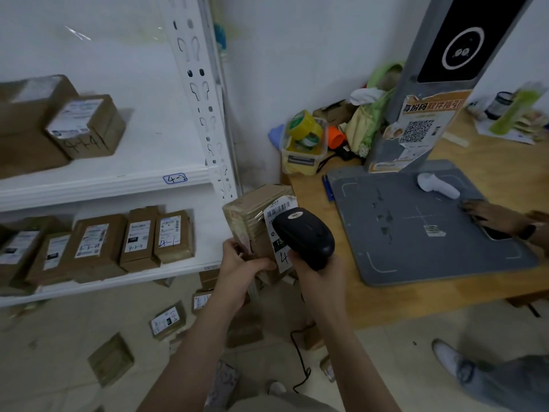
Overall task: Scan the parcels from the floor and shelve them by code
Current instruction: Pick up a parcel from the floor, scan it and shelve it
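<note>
My left hand (242,264) grips the lower end of a brown cardboard parcel (252,215) held upright in front of me. Its white barcode label (277,210) faces right. My right hand (316,273) grips a black corded barcode scanner (304,233), whose head sits right against the label and covers part of it. Several more brown parcels (167,321) lie scattered on the tiled floor below. The white shelf unit (175,179) on the left carries labelled parcels on two levels, with the tag "4-2" on its upper edge.
A wooden table (499,150) stands at right with a grey scanning station (416,227), a white handheld device (436,185), a tub of tape rolls (306,138) and clutter. Another person's hand (490,215) rests on the grey pad; their shoe (448,356) is on the floor at right.
</note>
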### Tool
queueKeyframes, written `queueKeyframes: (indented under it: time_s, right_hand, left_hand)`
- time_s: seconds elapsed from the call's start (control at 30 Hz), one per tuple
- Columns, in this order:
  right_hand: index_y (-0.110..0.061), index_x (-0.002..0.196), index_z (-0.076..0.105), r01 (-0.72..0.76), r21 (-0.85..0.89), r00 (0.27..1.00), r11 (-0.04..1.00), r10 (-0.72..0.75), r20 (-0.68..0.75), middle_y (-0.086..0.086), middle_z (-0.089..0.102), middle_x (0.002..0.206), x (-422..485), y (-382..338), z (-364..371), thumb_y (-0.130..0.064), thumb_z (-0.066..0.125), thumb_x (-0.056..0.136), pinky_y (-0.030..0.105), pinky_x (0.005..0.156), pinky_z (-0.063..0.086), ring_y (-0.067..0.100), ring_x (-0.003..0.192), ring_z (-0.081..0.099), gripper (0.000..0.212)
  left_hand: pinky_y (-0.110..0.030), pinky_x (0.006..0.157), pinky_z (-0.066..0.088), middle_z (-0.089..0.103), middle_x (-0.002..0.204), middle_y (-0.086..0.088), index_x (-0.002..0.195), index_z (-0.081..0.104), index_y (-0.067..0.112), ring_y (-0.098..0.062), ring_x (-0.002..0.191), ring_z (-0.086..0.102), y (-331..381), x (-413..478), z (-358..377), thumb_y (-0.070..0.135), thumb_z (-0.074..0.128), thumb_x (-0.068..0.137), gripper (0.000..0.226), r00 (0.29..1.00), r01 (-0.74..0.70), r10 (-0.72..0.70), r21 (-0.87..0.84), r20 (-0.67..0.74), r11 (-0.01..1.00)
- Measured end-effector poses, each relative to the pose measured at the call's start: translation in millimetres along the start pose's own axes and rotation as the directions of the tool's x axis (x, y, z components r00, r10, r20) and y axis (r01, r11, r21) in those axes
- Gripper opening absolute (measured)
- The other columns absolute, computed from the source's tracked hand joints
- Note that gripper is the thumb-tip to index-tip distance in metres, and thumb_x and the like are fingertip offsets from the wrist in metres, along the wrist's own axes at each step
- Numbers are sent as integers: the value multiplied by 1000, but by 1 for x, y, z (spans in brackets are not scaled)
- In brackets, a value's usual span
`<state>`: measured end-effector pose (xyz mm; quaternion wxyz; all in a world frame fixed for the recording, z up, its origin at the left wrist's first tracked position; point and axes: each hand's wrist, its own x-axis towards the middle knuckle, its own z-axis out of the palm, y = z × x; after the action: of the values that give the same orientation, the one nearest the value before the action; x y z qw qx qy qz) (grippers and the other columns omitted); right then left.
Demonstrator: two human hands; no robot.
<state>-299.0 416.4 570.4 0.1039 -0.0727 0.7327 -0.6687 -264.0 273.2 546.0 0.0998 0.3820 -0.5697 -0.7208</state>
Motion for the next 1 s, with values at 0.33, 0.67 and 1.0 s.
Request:
queueKeyframes:
  time_s: [0.33,0.67,1.0]
  right_hand:
    - [-8,67,61,27,-21,1000,999,-27,-1,-8,53,48,-6,1,8,-9,71,86,12,45,36,2,47,49,22]
    - [-3,68,59,1,-14,1000,1000,-1,-10,-6,49,50,-8,8,3,-8,70,86,22,49,35,9,50,46,22]
    - [-19,95,66,-94,-22,986,995,90,-143,-9,69,81,12,37,-19,-12,72,85,17,59,47,-1,73,65,14]
  left_hand:
    - [-54,98,53,60,118,-9,123,44,15,-32,112,62,4,-10,-7,1,84,51,84,1000,-3,2,32,24,999]
    - [-50,91,57,64,116,-18,122,43,12,-35,105,67,-4,-10,-10,-13,78,67,69,1000,7,-7,-2,-8,1000]
    - [-37,75,57,68,117,-12,129,46,10,-29,106,67,-7,-9,-5,2,84,59,80,999,16,-18,-44,-47,999]
